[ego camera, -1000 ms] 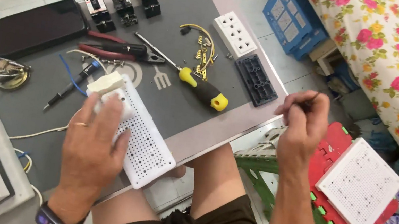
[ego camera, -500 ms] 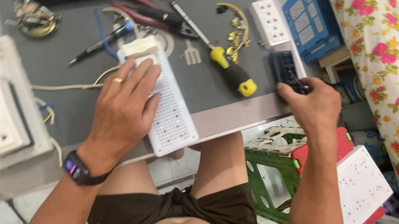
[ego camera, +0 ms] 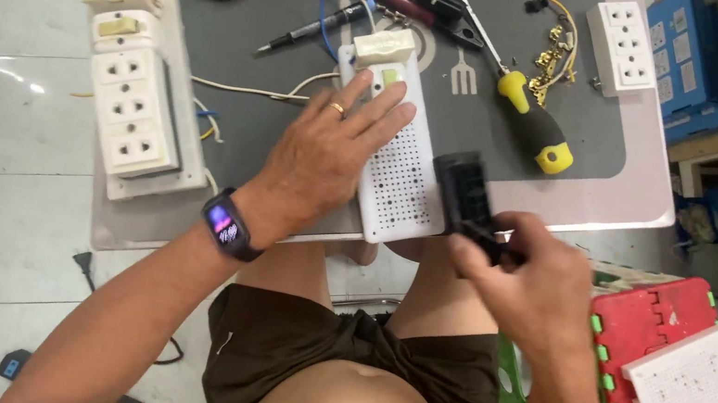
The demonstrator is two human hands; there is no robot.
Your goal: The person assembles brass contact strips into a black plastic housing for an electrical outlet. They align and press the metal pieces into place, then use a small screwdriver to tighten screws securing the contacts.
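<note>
Head camera caught the left hand point(ego camera: 323, 154) lying flat, fingers spread, on the white perforated plastic panel point(ego camera: 400, 175) at the near edge of the dark grey mat point(ego camera: 241, 45). The right hand point(ego camera: 530, 286) had its fingers clamped on a black rectangular socket block point(ego camera: 465, 193), held tilted just above the panel's right edge. A yellow-and-black-handled screwdriver point(ego camera: 533, 128) lay nearby on the mat, a white triple-socket plate point(ego camera: 133, 109) well left.
</note>
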